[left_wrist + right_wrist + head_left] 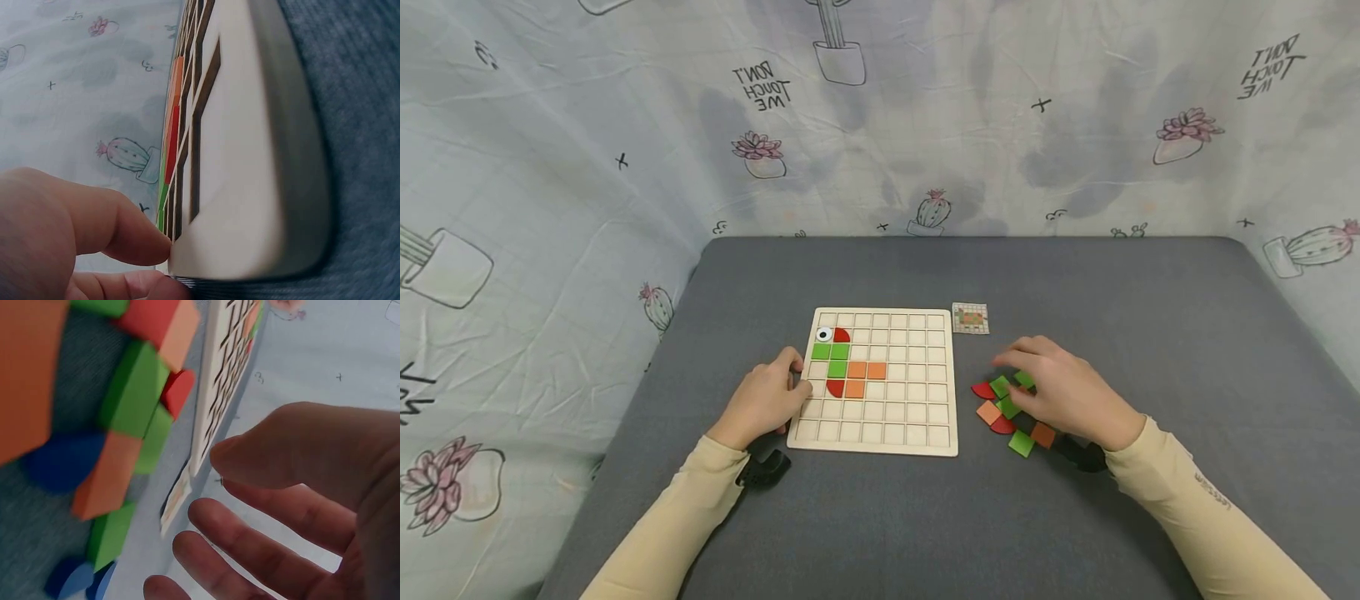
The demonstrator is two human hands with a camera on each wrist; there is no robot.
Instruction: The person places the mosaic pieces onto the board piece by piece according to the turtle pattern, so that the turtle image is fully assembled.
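Observation:
A pale wooden grid board (pixel 895 429) lies on the grey table. On its left part sit a round eye piece (pixel 824 334), green squares (pixel 837 369), orange squares (pixel 876 371) and red quarter-round pieces (pixel 836 387). My left hand (pixel 766 396) holds the board's left edge; in the left wrist view the thumb (pixel 140 237) rests on its rim, with a finger at the side. Over a pile of loose pieces, my right hand (pixel 1063 392) hovers with fingers loosely bent and nothing between them. Green blocks (pixel 134 394), orange blocks (pixel 109 475) and blue rounded blocks (pixel 69 578) lie beneath it, partly hidden in the head view.
A small pattern card (pixel 971 319) lies off the board's top right corner. Behind the table hangs a white cloth (pixel 880 125) printed with cacti. Dark straps with black devices (pixel 764 469) sit at both wrists.

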